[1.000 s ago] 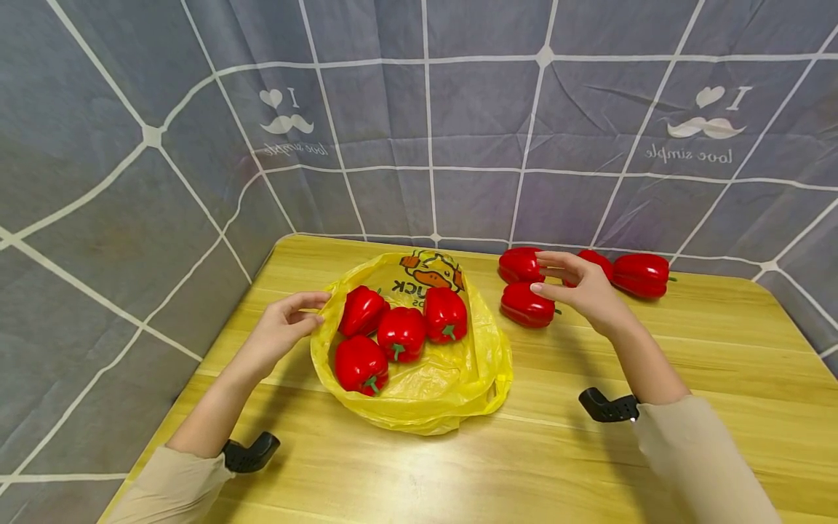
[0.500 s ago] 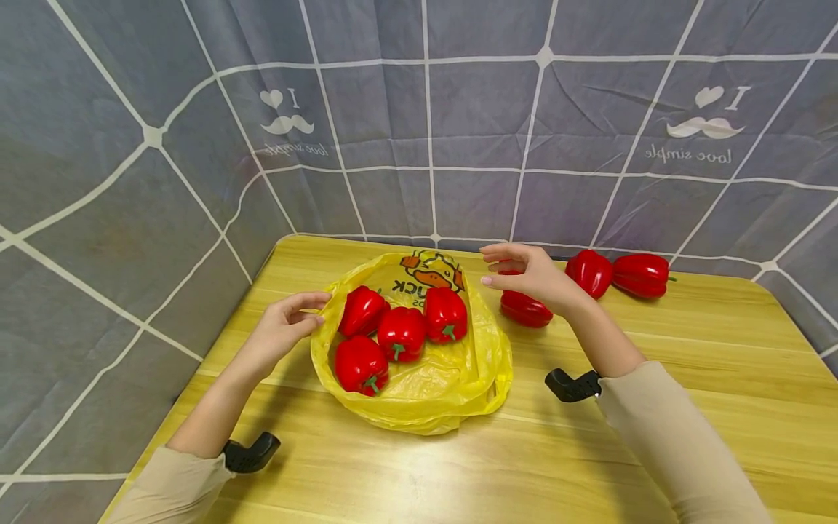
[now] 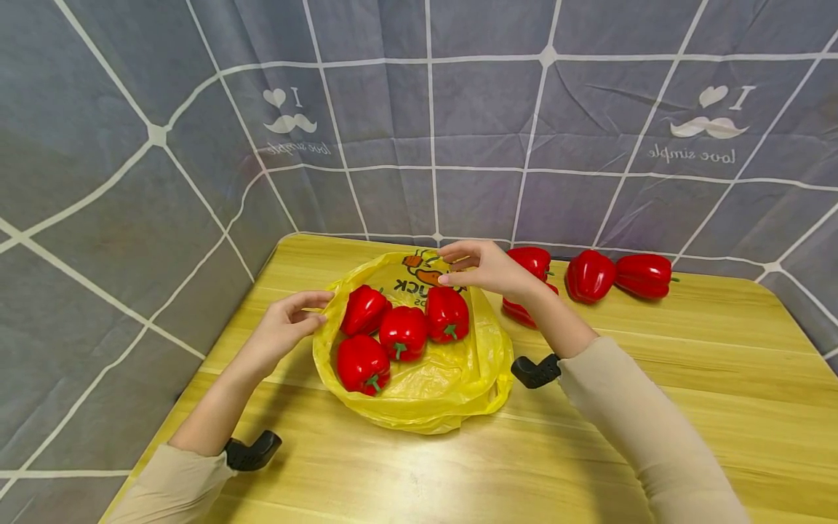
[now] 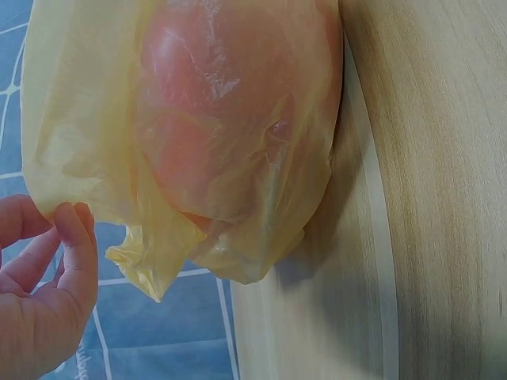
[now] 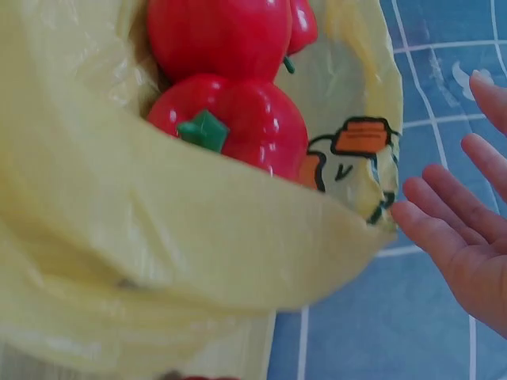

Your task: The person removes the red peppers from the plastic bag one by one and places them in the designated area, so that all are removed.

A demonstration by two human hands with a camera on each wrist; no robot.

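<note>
A yellow plastic bag with a printed duck stands open on the table, several red bell peppers inside it. At its left rim, my left hand pinches the bag's edge between thumb and fingers. The left wrist view shows a red shape through the bag wall. My right hand hovers over the far right rim, covering part of the duck print. With fingers spread and nothing in it, the right hand appears beside the bag's rim in the right wrist view.
Two bell peppers lie just right of the bag, one at the back and one partly behind my right forearm. Farther right are two more, a pepper and its neighbour. A grey grid-patterned cloth hangs behind the wooden table.
My right hand has moved left, from above the loose peppers to the bag's far right rim, uncovering peppers behind it. The left hand stays at the bag's left rim.
</note>
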